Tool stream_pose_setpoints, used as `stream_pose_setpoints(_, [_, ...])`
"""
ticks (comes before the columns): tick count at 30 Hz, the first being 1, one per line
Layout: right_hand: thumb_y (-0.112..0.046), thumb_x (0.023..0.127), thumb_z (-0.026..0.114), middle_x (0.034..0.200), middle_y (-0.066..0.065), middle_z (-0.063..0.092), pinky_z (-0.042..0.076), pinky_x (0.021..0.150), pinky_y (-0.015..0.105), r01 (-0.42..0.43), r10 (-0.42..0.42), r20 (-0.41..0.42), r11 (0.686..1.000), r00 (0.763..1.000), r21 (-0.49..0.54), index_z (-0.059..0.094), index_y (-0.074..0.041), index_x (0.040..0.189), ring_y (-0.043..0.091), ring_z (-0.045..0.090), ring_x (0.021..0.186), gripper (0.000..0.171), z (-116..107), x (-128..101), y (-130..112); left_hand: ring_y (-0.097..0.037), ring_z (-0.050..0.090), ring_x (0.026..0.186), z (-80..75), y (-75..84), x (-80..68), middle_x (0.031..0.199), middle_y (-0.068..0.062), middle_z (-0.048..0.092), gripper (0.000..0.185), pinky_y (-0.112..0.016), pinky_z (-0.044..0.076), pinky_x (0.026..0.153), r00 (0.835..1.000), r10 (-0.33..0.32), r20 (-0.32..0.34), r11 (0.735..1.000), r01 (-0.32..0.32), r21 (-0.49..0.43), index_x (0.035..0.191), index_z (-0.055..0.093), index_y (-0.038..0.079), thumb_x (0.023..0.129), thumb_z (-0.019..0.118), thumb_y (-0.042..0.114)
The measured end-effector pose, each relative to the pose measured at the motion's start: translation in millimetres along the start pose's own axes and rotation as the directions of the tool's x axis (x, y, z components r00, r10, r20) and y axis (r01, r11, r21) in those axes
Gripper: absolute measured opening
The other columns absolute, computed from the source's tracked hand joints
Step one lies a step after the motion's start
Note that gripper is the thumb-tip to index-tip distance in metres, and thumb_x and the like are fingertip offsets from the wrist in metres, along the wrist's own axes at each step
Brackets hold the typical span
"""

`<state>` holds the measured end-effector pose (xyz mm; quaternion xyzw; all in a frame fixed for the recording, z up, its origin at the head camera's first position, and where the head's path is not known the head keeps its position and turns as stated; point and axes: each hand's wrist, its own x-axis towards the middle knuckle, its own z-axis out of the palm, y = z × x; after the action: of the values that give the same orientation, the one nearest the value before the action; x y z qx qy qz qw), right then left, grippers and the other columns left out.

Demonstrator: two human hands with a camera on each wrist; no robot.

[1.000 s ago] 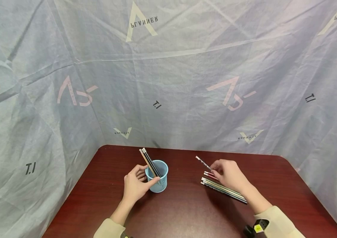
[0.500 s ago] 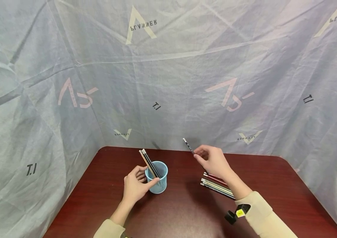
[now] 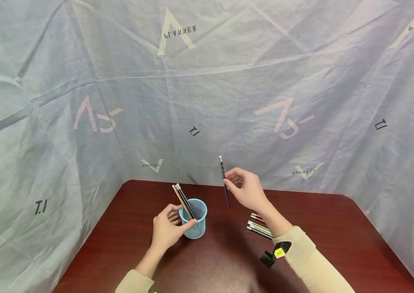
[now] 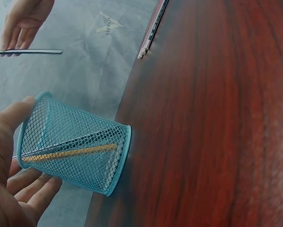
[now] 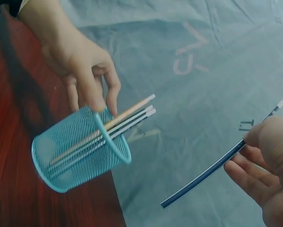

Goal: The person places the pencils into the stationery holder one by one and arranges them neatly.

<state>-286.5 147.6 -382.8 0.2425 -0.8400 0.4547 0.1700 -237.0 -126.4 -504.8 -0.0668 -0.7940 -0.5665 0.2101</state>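
Note:
A light blue mesh cup (image 3: 195, 219) stands on the dark red table (image 3: 210, 260) with three pencils (image 3: 184, 199) leaning out of it to the left. My left hand (image 3: 166, 230) grips the cup (image 4: 70, 144), thumb on the rim, fingers curled round its side. My right hand (image 3: 245, 189) is raised above the table, right of the cup, and pinches a dark pencil (image 3: 223, 181) nearly upright, its white end up. In the right wrist view the held pencil (image 5: 217, 163) slants beside the cup (image 5: 80, 151).
Several more pencils (image 3: 260, 228) lie side by side on the table to the right of the cup, partly hidden by my right forearm. A grey printed cloth (image 3: 207, 89) hangs behind and to both sides of the table.
My right hand has lifted one pencil off the pile and carried it up and leftward, turning it nearly upright. My left hand and the cup stayed put.

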Motion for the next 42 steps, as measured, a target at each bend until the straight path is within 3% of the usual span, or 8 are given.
stream_pose_setpoints(12, [-0.008, 0.1, 0.074, 0.101, 0.012, 0.076, 0.067, 0.079, 0.029, 0.05, -0.041, -0.056, 0.985, 0.998, 0.165, 0.071, -0.004, 0.107, 0.025, 0.077, 0.095, 0.009, 32, 18, -15, -0.037, 0.081, 0.095, 1.0, -2.0, 0.3, 0.107, -0.018, 0.082, 0.056, -0.039, 0.069, 0.081, 0.999, 0.029, -0.018, 0.999, -0.029, 0.03, 0.112, 0.075, 0.007, 0.068, 0.103, 0.025])
stream_pose_setpoints(19, [-0.006, 0.102, 0.07, 0.1, 0.012, 0.074, 0.068, 0.078, 0.036, 0.075, -0.079, 0.006, 0.975, 0.997, 0.211, 0.067, -0.005, 0.108, 0.03, 0.078, 0.09, 0.006, 54, 20, -14, -0.038, 0.081, 0.096, 0.0, -0.7, 1.1, 0.109, -0.019, 0.082, 0.058, -0.042, 0.069, 0.083, 1.0, 0.015, -0.006, 1.0, -0.015, 0.027, 0.114, 0.075, 0.006, 0.068, 0.104, 0.026])
stream_pose_setpoints(25, [-0.01, 0.103, 0.071, 0.098, 0.006, 0.075, 0.067, 0.077, 0.034, 0.072, -0.081, 0.077, 0.991, 0.994, 0.115, 0.069, -0.007, 0.109, 0.015, 0.074, 0.084, 0.008, 73, 17, -4, -0.038, 0.081, 0.098, -0.1, 0.1, 0.6, 0.111, -0.02, 0.081, 0.058, -0.043, 0.069, 0.084, 1.0, 0.0, 0.009, 1.0, 0.0, 0.021, 0.113, 0.074, 0.006, 0.068, 0.104, 0.028])
stream_pose_setpoints(30, [-0.012, 0.101, 0.074, 0.096, 0.001, 0.077, 0.065, 0.076, 0.024, 0.075, -0.074, 0.116, 0.997, 0.991, -0.008, 0.072, -0.011, 0.107, 0.014, 0.075, 0.087, 0.006, 85, 13, 3, -0.036, 0.081, 0.098, -0.9, 0.3, 0.5, 0.111, -0.019, 0.081, 0.058, -0.044, 0.068, 0.084, 1.0, 0.001, 0.009, 1.0, -0.001, 0.023, 0.114, 0.074, 0.006, 0.069, 0.103, 0.027])
stream_pose_setpoints(36, [-0.016, 0.1, 0.075, 0.094, 0.0, 0.08, 0.064, 0.074, 0.023, 0.088, -0.061, 0.161, 0.982, 0.985, -0.167, 0.077, -0.012, 0.104, 0.013, 0.077, 0.084, 0.006, 96, 13, 4, -0.036, 0.081, 0.098, -1.6, 1.4, 0.7, 0.112, -0.02, 0.081, 0.06, -0.043, 0.068, 0.084, 1.0, -0.002, 0.015, 1.0, 0.001, 0.02, 0.116, 0.074, 0.006, 0.068, 0.103, 0.027])
stream_pose_setpoints(42, [-0.013, 0.097, 0.078, 0.09, 0.004, 0.08, 0.063, 0.07, 0.023, 0.114, -0.063, 0.215, 0.965, 0.975, -0.235, 0.077, -0.009, 0.099, 0.015, 0.077, 0.081, 0.005, 105, 12, 4, -0.034, 0.081, 0.099, -1.5, 1.2, 0.2, 0.112, -0.018, 0.081, 0.06, -0.043, 0.068, 0.085, 1.0, -0.001, 0.016, 1.0, 0.0, 0.026, 0.116, 0.074, 0.006, 0.069, 0.103, 0.027])
